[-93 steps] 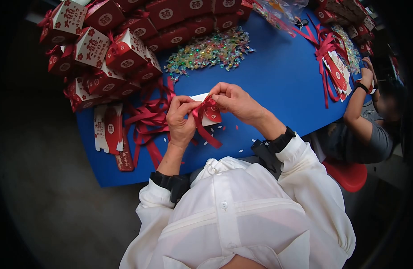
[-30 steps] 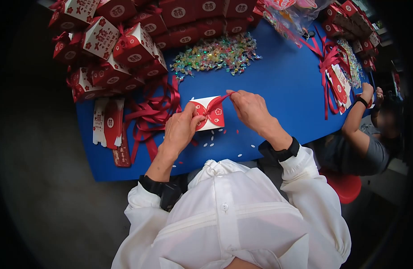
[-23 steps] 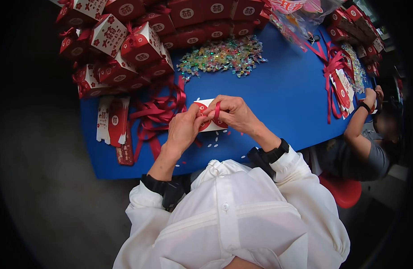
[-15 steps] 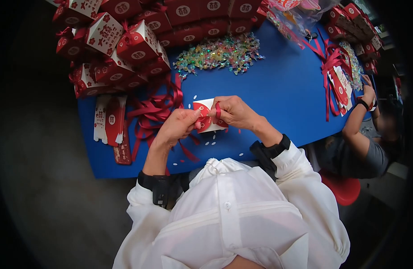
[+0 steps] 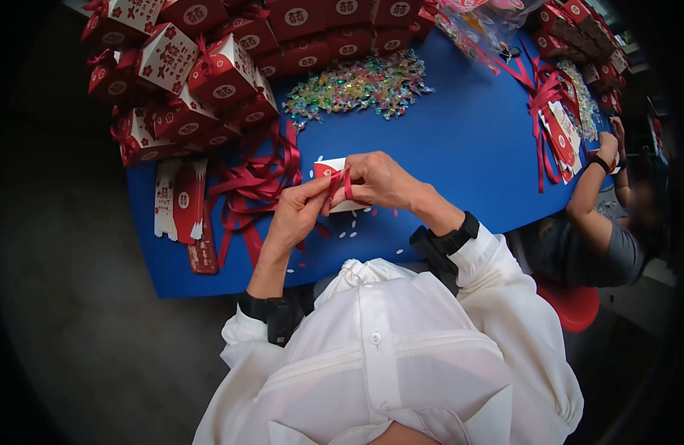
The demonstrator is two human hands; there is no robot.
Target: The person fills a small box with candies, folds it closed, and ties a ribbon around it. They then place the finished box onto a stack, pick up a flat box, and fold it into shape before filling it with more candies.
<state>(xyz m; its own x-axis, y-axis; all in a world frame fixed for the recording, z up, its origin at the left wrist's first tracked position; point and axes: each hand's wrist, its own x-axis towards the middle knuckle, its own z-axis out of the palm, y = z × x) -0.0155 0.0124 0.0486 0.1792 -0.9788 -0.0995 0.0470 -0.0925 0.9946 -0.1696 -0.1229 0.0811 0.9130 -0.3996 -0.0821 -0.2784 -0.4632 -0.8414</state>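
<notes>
A small red and white gift box (image 5: 327, 166) sits on the blue table, mostly covered by my hands. Over its top runs a dark red ribbon (image 5: 347, 185). My left hand (image 5: 297, 208) pinches the ribbon at the box's left side, thumb and forefinger together. From the right, my right hand (image 5: 383, 182) reaches over the box with fingers closed on the ribbon, a loop of it showing by the fingertips. Whether the ribbon is knotted is hidden by the fingers.
Finished-looking red boxes (image 5: 223, 74) are stacked at the back left, beside wrapped candies (image 5: 357, 85). Loose ribbons (image 5: 253, 185) and flat box blanks (image 5: 182, 196) lie left. Small white ovals dot the blue table (image 5: 461, 148). Another person's arm (image 5: 590, 189) works at the right.
My left hand has shifted slightly and its forefinger now stretches to meet the right fingertips. My right hand has turned more over the box, and the ribbon loop has moved to its fingertips.
</notes>
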